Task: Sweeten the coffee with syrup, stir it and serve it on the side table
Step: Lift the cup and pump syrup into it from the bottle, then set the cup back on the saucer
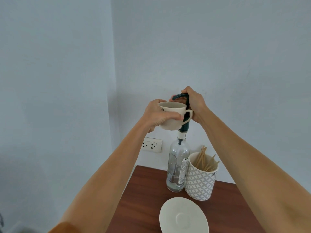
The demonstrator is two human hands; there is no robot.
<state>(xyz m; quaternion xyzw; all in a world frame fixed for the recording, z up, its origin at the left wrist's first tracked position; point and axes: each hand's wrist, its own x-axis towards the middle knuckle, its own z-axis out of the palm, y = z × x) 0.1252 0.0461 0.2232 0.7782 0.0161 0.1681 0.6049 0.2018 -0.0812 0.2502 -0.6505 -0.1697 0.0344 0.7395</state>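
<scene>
My left hand [156,115] grips a cream coffee cup [173,117] and holds it in the air, its rim just under the dark pump spout [179,95]. A drop hangs at the spout tip over the cup. My right hand [195,103] is closed around the pump head on top of a clear glass syrup bottle [178,167], which stands on the brown wooden table [144,199]. The cup's contents are hidden from this angle. A patterned holder [201,182] with several wooden stir sticks [204,161] stands right of the bottle, touching it.
A cream saucer [184,216] lies on the table near the bottom edge, in front of the bottle. A white wall socket [151,145] sits on the wall left of the bottle. Pale walls meet in a corner behind.
</scene>
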